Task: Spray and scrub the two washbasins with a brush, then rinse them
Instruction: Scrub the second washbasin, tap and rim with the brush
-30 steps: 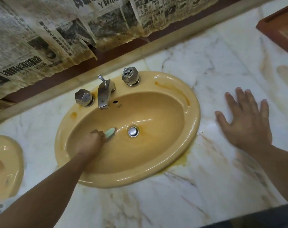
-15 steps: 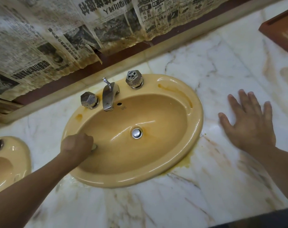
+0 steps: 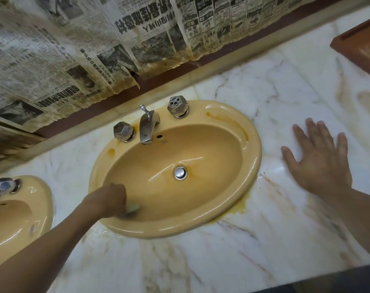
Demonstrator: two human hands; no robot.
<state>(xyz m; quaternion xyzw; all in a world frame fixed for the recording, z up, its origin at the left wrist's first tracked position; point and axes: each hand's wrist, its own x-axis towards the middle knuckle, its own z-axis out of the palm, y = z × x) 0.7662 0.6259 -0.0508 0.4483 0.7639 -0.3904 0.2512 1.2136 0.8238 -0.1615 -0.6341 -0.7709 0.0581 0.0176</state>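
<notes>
A yellow oval washbasin point(image 3: 251, 166) is set in the marble counter, with a metal drain plug point(image 3: 180, 172) in its wet bowl. My left hand point(image 3: 107, 200) grips a pale green brush point(image 3: 133, 207) and presses it on the bowl's near-left wall; only the brush tip shows past my fingers. My right hand point(image 3: 319, 163) lies flat with spread fingers on the counter, right of the basin. Part of a second yellow washbasin point(image 3: 31, 218) shows at the left edge.
A metal faucet point(image 3: 147, 129) stands between two faceted metal knobs point(image 3: 122, 132) point(image 3: 177, 106) on the basin's back rim. Stained newspaper point(image 3: 95, 49) covers the wall behind. A brown wooden frame point(image 3: 357, 45) sits at the far right. Yellow stains point(image 3: 241, 208) mark the marble counter point(image 3: 232, 250) by the rim.
My left hand swept the brush from near the drain to the left wall, then down to the near-left wall. My right hand stayed flat on the counter.
</notes>
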